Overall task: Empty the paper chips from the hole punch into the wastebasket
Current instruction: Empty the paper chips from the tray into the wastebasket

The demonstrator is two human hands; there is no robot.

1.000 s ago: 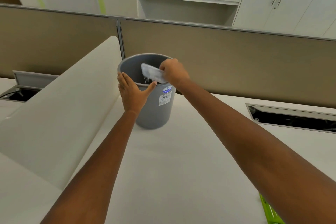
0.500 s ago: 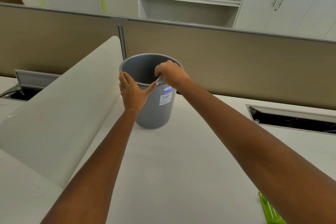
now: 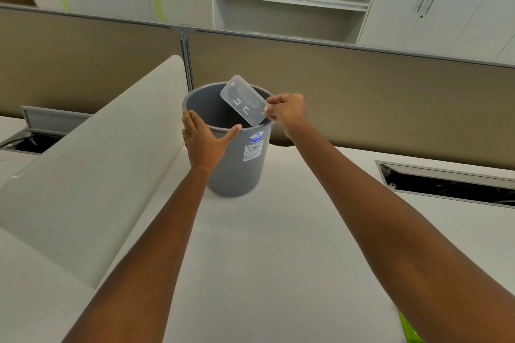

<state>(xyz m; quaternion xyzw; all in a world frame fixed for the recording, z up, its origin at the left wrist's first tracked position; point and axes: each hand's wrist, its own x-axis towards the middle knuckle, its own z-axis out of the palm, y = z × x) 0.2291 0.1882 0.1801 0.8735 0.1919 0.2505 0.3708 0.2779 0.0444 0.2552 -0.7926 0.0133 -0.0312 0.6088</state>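
Observation:
A grey wastebasket [image 3: 237, 167] stands upright on the white desk [image 3: 278, 245]. My left hand [image 3: 204, 140] rests flat against its near rim and side, fingers spread. My right hand [image 3: 287, 113] pinches one end of a clear plastic chip tray [image 3: 243, 100] from the hole punch. The tray is held tilted above the basket's opening, its open side facing me. No paper chips show in the tray. The basket's inside is dark and its bottom is hidden.
A cream curved divider [image 3: 92, 164] slopes along the left of the basket. Brown partition panels [image 3: 362, 92] run behind the desk. An open cable slot [image 3: 446, 184] lies at the right. A green object [image 3: 408, 328] pokes in at the bottom right edge.
My right hand dipped the tray down into the basket, then lifted it back up and turned it so its open side faces me. My left hand stayed on the rim.

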